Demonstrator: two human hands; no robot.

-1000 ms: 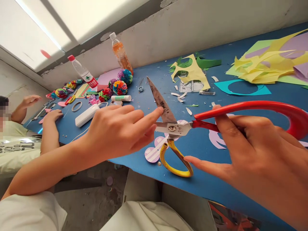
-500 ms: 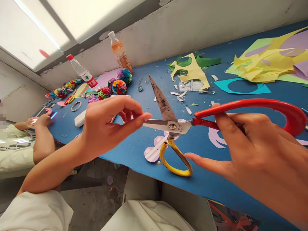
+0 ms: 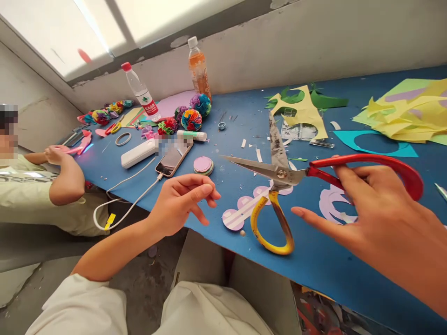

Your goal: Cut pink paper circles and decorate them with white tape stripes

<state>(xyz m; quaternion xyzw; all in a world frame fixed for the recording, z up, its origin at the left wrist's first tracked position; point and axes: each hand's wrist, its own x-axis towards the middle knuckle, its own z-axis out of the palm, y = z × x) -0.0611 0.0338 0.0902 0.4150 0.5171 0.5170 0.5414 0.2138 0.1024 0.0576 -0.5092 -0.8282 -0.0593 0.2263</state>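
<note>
Scissors [image 3: 281, 173] with one red and one yellow handle hang above the table, blades spread apart. My right hand [image 3: 377, 218] grips them by the red handle, its thumb stretched out near the yellow loop. My left hand [image 3: 185, 200] is left of the blade tips, apart from the scissors. Its fingers are loosely curled and separated, with nothing visible in them. On the table below lie lilac paper circles joined by a pale strip [image 3: 251, 204]. A small stack of round paper discs [image 3: 203, 164] sits just beyond my left hand. Lilac paper offcuts [image 3: 330, 202] lie partly behind my right hand.
A phone [image 3: 174, 157] on a white cable, a white power bank [image 3: 139, 152] and a glue stick [image 3: 192, 135] lie left. Two bottles, one clear [image 3: 141, 90] and one orange [image 3: 199, 70], stand near the wall. Yellow paper scraps [image 3: 405, 111] lie right. Another person's arm [image 3: 66, 174] is at left.
My left hand has come away from the blade, down and toward me. The scissors stay in my right hand, blades still spread. The view has shifted, showing the phone and paper discs.
</note>
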